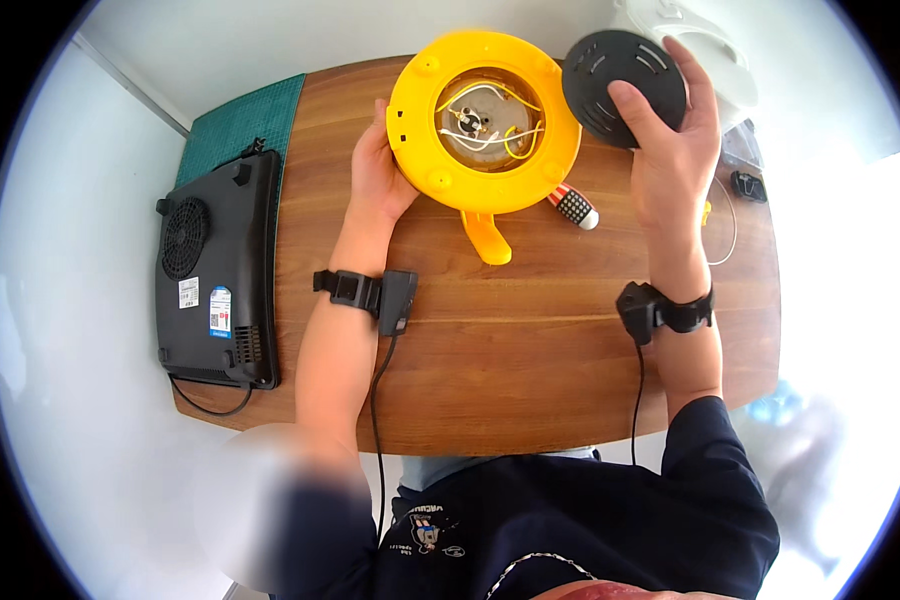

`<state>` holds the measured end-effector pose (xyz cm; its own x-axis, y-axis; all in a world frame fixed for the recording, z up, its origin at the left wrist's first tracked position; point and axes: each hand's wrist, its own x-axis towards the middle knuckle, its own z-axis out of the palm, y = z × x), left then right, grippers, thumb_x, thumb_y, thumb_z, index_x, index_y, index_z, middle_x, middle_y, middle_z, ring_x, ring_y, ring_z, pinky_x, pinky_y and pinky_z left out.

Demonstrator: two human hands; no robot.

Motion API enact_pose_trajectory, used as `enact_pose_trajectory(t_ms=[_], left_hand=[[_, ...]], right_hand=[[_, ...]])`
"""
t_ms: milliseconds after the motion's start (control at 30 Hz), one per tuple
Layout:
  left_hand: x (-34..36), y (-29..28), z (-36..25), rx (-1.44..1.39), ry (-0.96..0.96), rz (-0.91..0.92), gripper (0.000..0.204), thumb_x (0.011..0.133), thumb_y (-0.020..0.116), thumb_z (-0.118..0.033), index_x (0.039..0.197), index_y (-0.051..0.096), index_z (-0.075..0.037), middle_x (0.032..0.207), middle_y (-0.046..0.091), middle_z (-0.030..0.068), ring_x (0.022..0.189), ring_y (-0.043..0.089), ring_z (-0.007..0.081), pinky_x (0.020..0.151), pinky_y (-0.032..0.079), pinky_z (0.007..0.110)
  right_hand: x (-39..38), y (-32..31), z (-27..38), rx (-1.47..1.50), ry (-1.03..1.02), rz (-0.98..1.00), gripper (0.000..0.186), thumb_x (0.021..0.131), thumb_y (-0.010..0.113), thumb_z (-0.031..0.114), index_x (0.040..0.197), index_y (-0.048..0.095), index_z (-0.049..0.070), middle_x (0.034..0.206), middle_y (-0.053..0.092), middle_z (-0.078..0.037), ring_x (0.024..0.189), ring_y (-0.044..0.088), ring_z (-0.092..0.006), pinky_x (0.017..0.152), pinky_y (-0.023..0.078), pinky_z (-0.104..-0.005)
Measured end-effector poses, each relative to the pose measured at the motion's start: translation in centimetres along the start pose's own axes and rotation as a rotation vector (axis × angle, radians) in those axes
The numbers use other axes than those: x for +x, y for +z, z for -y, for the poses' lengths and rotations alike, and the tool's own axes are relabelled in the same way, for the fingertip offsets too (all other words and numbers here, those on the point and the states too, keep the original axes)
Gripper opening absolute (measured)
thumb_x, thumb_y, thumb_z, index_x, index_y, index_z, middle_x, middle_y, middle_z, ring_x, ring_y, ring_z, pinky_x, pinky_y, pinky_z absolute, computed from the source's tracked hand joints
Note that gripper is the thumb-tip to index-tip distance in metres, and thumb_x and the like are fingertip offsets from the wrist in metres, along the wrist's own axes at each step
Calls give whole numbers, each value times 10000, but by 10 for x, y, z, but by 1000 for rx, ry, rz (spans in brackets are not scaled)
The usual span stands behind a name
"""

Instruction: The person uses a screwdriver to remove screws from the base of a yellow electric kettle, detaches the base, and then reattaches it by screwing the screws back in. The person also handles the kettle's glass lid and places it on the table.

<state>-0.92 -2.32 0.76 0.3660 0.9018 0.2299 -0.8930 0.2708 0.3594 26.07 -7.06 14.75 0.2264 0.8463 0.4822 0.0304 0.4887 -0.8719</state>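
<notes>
At the far side of the table, my left hand (382, 165) grips the left edge of a yellow round appliance with a handle (410, 165). Its underside faces me, and a round opening shows white and yellow wires over a metal plate. The curved handle points toward me. Some of my left fingers are hidden behind the yellow rim. To the right, my right hand (675, 150) holds a black round base cover (610, 85) with slots, thumb on its face and fingers behind its edge. The cover is raised close beside the yellow rim.
A black induction cooker (210, 270) lies underside up on the left, partly over a green cutting mat (240, 125). A striped and checkered handle (575, 207) pokes out below the appliance. At the right are a black plug-like piece (747, 187), a thin white cord (734, 225) and a white appliance (705, 50).
</notes>
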Motion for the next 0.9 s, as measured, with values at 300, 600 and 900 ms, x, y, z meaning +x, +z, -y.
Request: enact_pose_trajectory(t_ms=[300,600,900], left_hand=[[1,1,4,-112,-58,10,545,1118,347,-438,1416,510,-12,1402,600,143,1273,603,277,1093,499,441],[1,8,7,-37,-32,-86,600,1110,294,-503,1446,489,-45,1432,575,149,1315,571,290,1117,476,466],[2,31,12,214,12,-375,603,1108,281,-516,1420,518,-57,1398,603,143,1287,593,288,1095,498,457]], right_hand=[[10,28,-30,-666,-974,341,361,683,753,-24,1038,749,34,1107,736,-85,1043,707,-277,873,592,-369],[-5,32,-34,-632,-833,606,373,792,806,238,1116,738,65,1257,706,-71,1188,660,-280,996,547,-415],[-18,29,-43,-684,-833,600,432,840,761,297,1208,731,74,1349,677,-75,1286,617,-267,1101,460,-438]])
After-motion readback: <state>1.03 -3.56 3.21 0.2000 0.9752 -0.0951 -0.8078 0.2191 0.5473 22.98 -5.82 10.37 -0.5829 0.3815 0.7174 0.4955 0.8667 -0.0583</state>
